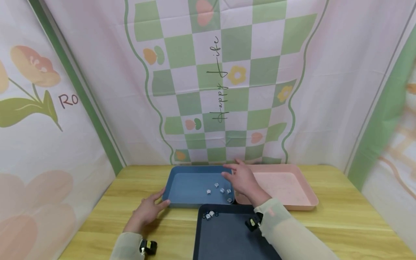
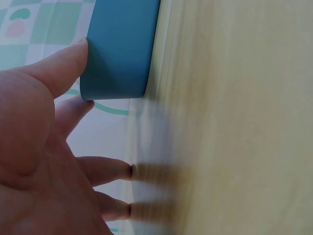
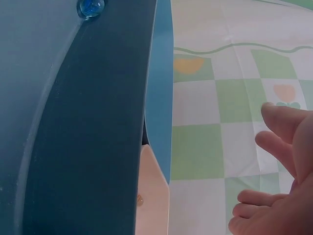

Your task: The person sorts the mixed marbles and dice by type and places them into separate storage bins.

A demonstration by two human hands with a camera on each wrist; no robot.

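My left hand (image 1: 147,211) is at the left end of a blue tray (image 1: 186,204). In the left wrist view its thumb and forefinger touch the tray corner (image 2: 117,73), the other fingers spread apart near the tabletop. Several white dice (image 1: 208,192) lie in the right part of that tray. Above its right end hangs my right hand (image 1: 245,182), fingers extended and holding nothing. The right wrist view has this hand (image 3: 279,171) off to the side of the trays, palm empty.
Right of the blue tray stands a pink tray (image 1: 308,202). A dark tray (image 1: 227,238) sits in front, holding two white dice (image 1: 208,216) and small dark beads. A blue glass marble (image 3: 92,7) shows in it. Patterned curtains (image 1: 325,108) hang behind the wooden table (image 1: 351,224).
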